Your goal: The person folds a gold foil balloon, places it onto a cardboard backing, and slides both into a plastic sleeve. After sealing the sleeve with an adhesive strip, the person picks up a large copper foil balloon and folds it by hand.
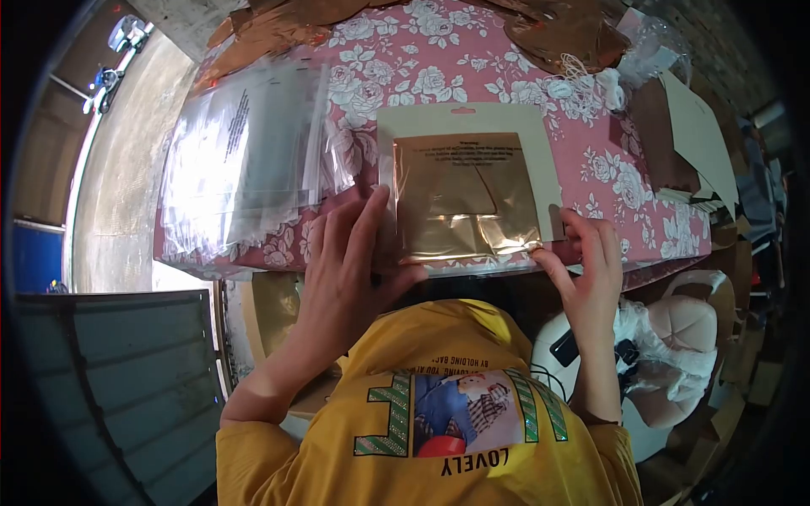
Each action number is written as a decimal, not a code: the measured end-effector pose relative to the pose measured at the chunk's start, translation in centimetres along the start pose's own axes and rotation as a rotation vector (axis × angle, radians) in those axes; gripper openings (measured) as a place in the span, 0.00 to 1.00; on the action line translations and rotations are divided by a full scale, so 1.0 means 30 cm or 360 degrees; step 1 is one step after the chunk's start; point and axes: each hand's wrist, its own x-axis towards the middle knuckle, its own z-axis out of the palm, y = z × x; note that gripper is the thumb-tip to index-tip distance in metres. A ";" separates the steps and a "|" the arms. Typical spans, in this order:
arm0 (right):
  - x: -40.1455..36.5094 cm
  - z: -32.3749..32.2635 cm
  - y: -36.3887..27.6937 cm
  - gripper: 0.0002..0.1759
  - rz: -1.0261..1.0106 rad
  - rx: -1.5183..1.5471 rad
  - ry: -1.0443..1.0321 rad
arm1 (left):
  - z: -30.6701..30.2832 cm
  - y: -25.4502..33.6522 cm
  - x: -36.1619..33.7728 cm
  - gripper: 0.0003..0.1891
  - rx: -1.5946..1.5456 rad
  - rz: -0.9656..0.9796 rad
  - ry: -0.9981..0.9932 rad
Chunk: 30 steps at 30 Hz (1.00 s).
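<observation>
Straight ahead on the table lies a flat package: a shiny gold packet (pixel 460 190) with printed text, over a cream backing card (pixel 533 126) with a hang hole at its top. Clear plastic film shows along its front edge. My left hand (pixel 342 257) rests at the package's left edge, fingers stretched and thumb apart along the near side. At the right near corner, my right hand (pixel 591 257) grips the package's edge, thumb on the gold packet's corner and fingers bent beside the card.
A stack of clear plastic bags (pixel 240 160) lies to the left on the flowered pink tablecloth (pixel 422 72). Brown-gold foil pieces (pixel 278 38) line the far edge. White string (pixel 578 80) and cream cards (pixel 696 126) are at the right. A padded stool (pixel 679 337) stands below right.
</observation>
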 end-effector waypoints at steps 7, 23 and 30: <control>0.005 0.000 0.001 0.29 0.0058 0.0004 -0.0046 | 0.017 0.011 0.031 0.43 0.0327 0.0025 0.0113; 0.055 -0.026 0.011 0.30 -0.0077 0.0026 -0.0139 | 0.038 0.024 0.080 0.35 0.0184 -0.0008 0.0067; 0.066 -0.025 0.000 0.29 -0.0076 -0.0020 -0.0189 | 0.040 0.045 0.097 0.33 0.0278 -0.0045 0.0129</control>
